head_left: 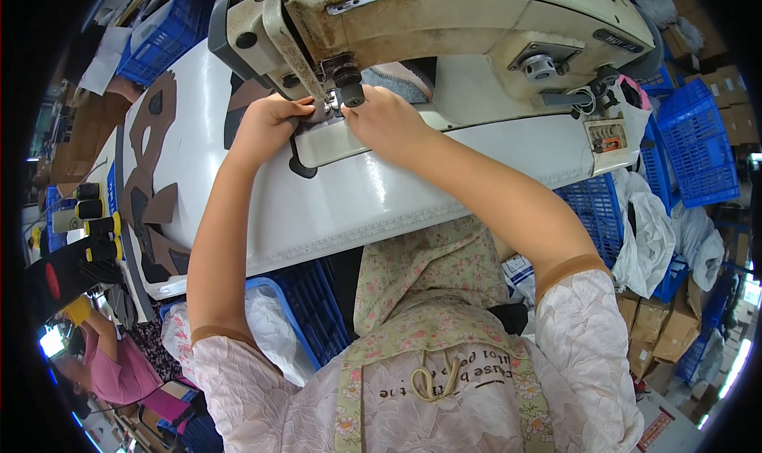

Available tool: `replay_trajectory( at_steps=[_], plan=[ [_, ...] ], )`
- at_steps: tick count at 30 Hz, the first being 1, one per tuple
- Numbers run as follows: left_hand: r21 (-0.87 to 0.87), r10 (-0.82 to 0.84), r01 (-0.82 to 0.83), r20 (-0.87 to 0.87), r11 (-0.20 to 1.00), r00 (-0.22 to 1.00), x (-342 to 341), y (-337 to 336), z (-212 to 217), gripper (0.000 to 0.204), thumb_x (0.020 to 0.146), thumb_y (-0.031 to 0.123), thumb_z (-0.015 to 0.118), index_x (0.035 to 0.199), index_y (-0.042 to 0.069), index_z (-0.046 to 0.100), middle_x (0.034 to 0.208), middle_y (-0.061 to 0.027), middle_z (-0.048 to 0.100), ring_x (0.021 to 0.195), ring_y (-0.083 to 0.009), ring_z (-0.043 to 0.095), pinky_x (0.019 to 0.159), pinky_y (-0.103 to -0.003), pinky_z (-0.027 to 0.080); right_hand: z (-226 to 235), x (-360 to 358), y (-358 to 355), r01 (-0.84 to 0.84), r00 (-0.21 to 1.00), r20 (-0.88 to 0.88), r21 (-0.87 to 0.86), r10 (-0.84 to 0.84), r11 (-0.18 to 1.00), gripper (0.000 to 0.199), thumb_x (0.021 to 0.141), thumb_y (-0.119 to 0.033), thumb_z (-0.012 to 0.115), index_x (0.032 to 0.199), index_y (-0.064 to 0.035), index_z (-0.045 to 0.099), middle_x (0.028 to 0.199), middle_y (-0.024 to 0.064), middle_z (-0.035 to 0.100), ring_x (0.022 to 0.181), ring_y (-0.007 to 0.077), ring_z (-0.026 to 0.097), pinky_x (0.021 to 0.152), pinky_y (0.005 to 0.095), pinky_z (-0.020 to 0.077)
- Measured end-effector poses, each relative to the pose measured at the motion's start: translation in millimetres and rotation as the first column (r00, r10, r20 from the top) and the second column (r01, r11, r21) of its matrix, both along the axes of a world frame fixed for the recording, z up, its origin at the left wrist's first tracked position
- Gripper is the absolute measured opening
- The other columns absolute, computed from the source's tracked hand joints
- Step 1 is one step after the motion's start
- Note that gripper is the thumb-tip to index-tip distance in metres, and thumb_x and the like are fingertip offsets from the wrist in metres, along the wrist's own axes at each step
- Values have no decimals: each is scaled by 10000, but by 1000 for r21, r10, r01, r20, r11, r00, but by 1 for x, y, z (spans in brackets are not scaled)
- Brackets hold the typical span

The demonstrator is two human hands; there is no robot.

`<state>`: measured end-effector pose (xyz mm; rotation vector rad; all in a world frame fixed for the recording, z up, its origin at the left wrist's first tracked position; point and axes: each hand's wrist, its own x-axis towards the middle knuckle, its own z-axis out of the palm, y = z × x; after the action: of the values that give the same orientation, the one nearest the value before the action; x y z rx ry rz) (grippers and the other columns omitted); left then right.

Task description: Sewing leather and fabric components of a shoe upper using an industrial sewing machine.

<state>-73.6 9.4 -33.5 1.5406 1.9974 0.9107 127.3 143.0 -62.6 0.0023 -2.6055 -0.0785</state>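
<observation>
Your 2 hands meet under the head of the sewing machine (444, 24), a bulky cream metal body with chipped, grimy paint and rounded corners. Your left hand (266, 124) is curled, knuckles up, fingers bent down onto a small dark workpiece (324, 113) that lies on the machine's narrow bed (349, 140), right at the needle and presser foot (343, 88). Your right hand (385, 120) presses the same piece from the other side, fingertips tucked in toward the foot; the 2 hands almost touch there. Whether either hand pinches the piece or only holds it flat, you cannot tell, since the fingers hide most of it. Behind your right hand lies a grey knitted-looking piece (397, 78), partly under the machine arm.

The table (333, 207) is smooth, glossy white, with a ruler-like strip along its near edge. To your left on it lie flat brown cut pieces (147, 147) with curved outlines and oval holes, matte like leather or suede. Blue plastic crates (698, 143) with lattice walls stand at your right, beside crumpled white plastic bags (655, 231) and cardboard boxes (663, 326). Another blue crate (313, 302) stands under the table by your left elbow.
</observation>
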Motion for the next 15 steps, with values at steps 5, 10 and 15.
replay_trajectory(
  at_steps=[5, 10, 15],
  plan=[
    [3, 12, -12, -79, 1000, 997, -1, 3, 1, 409, 704, -142, 564, 1033, 23, 743, 961, -170, 713, 872, -262, 683, 824, -292, 511, 0, -2, 2, 9, 999, 42, 25, -10, 1000, 158, 916, -148, 583, 870, -4, 631, 849, 106, 570, 821, 262, 601, 686, 387, 524],
    [13, 25, -24, -114, 1000, 993, 2, 4, 4, 400, 710, -130, 572, 1034, 30, 744, 969, -173, 711, 882, -259, 689, 819, -296, 513, 0, -4, 0, 68, 993, -94, 8, -67, 998, 107, 811, -116, 637, 737, -39, 647, 835, 50, 551, 831, 197, 547, 694, 310, 489],
    [-11, 35, -36, -119, 999, 992, -3, 3, 3, 394, 719, -127, 570, 1033, 33, 744, 968, -169, 713, 881, -253, 694, 819, -294, 512, 5, -7, -1, 101, 994, 66, -138, -93, 985, 168, 912, -188, 592, 941, -27, 632, 898, 126, 573, 857, 307, 626, 709, 414, 542]
  ],
)
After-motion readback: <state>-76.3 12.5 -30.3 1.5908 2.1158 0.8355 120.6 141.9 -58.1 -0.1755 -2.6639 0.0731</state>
